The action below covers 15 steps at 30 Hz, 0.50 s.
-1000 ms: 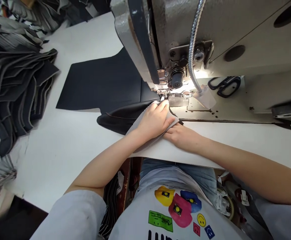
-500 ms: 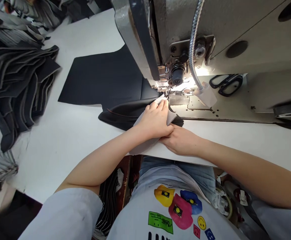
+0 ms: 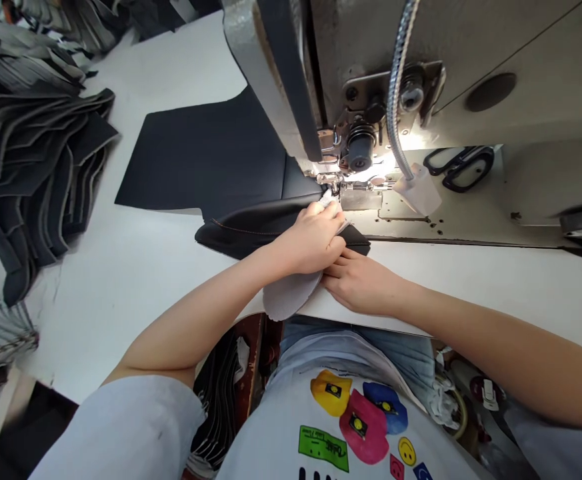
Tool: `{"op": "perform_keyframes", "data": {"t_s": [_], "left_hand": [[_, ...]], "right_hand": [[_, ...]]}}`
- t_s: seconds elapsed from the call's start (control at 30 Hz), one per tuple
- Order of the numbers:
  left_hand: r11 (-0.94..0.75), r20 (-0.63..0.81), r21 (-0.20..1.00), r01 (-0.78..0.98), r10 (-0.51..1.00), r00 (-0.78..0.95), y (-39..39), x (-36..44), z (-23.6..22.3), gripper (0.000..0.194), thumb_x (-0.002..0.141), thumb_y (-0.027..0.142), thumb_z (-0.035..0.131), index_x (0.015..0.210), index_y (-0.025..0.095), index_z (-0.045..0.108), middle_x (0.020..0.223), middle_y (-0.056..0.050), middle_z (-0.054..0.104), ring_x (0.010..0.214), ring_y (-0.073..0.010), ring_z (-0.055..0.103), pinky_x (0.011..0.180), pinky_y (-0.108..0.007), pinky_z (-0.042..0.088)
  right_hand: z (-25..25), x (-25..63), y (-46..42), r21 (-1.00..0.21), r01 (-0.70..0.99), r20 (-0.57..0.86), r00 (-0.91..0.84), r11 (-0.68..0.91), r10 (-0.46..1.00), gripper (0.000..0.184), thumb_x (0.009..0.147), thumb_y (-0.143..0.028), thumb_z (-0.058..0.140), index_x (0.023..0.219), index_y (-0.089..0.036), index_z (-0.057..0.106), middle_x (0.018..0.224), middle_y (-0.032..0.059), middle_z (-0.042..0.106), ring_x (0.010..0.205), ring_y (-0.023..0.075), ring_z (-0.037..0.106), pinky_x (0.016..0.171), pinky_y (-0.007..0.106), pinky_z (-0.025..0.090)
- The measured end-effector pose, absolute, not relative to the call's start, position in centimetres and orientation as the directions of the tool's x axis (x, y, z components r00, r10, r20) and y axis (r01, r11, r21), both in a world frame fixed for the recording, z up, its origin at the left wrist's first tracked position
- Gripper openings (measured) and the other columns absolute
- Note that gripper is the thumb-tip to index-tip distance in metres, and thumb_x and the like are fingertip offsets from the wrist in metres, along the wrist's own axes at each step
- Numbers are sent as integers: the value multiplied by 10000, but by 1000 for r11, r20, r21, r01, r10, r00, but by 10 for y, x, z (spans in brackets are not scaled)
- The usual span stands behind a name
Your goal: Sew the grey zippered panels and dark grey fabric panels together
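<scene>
My left hand (image 3: 312, 241) lies with curled fingers on a grey fabric piece (image 3: 291, 295), pressing it down just before the presser foot (image 3: 331, 180) of the sewing machine (image 3: 401, 80). Its fingertips pinch the fabric edge at the needle. My right hand (image 3: 361, 283) rests partly under the left, fingers bent against the same grey piece. Under the grey piece runs a black fabric panel (image 3: 211, 160) with a stitched folded edge, spreading to the left behind the machine head.
A tall stack of dark cut fabric pieces (image 3: 31, 173) fills the left of the white table (image 3: 135, 267). Black scissors (image 3: 463, 165) lie on the machine bed at right. A lamp on a flexible metal hose (image 3: 397, 100) lights the needle area.
The grey piece has been drawn toward the needle, its loose end now hanging rounded off the table edge. Both hands shifted slightly forward and my left fingers curled tighter.
</scene>
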<state>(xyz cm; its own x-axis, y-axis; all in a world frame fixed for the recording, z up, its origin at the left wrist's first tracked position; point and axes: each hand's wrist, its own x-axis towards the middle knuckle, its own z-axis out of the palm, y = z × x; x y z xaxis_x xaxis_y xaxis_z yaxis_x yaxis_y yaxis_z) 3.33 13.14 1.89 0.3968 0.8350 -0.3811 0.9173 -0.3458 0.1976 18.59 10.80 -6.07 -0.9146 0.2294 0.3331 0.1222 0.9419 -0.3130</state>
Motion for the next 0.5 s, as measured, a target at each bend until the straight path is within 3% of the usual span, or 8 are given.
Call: {"op": "perform_keyframes", "data": {"t_s": [0.13,0.27,0.5], "left_hand": [[-380,-335,34,924,867,369,132,39,13,426,853,184,411,1225,56,573,1361,-212,524,1227,-380,461,1008,-516,425],[-376,-301,-47,925,888,346,133,40,8,486,836,179,461,1280,6,554,1387,-229,535,1209,-378,483,1000,-493,426],[-508,-196,116,854,831,521,131,26,2,370,887,78,357,1087,95,668,1178,-154,668,1146,-285,566,976,-413,462]], "right_hand": [[-61,183,109,-305,189,266,-924,933,274,233,927,-158,498,910,-129,729,931,118,738,954,260,639,990,442,425],[-59,174,112,-313,254,183,-929,915,320,276,945,-241,507,1013,-102,736,928,127,746,936,278,641,961,447,429],[-57,162,111,-332,272,136,-934,903,331,325,954,-260,502,1049,-67,746,913,162,744,978,298,649,983,465,418]]}}
